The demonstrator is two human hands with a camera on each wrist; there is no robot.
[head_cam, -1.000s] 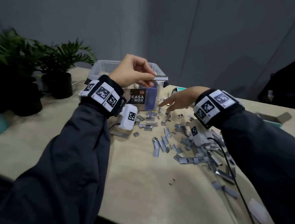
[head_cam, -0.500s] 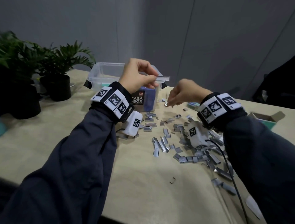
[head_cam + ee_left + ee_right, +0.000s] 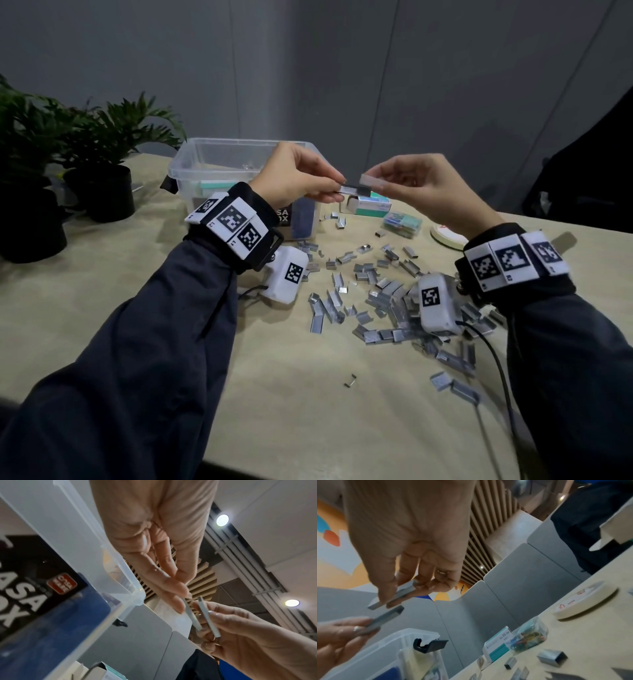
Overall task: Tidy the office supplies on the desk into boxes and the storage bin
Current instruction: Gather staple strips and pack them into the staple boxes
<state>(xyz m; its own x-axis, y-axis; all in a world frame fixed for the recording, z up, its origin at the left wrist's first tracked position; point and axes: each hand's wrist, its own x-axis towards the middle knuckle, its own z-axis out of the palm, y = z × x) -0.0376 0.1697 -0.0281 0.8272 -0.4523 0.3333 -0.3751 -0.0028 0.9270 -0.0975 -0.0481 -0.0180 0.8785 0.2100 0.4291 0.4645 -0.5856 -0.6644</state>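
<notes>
Hands pinch staple strips: left hand (image 3: 294, 178), right hand (image 3: 421, 192); strip ends hidden by fingertips.

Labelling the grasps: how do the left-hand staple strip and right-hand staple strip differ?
The left-hand staple strip looks dark in the head view; the right-hand staple strip looks pale. The left hand pinches its strip lower, the right hand slightly higher. Both are short, held in the air, ends nearly meeting.

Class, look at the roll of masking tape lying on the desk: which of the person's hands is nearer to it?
Right. The right hand is raised above the desk just left of the tape roll; the left hand is further left, by the clear storage bin.
</notes>
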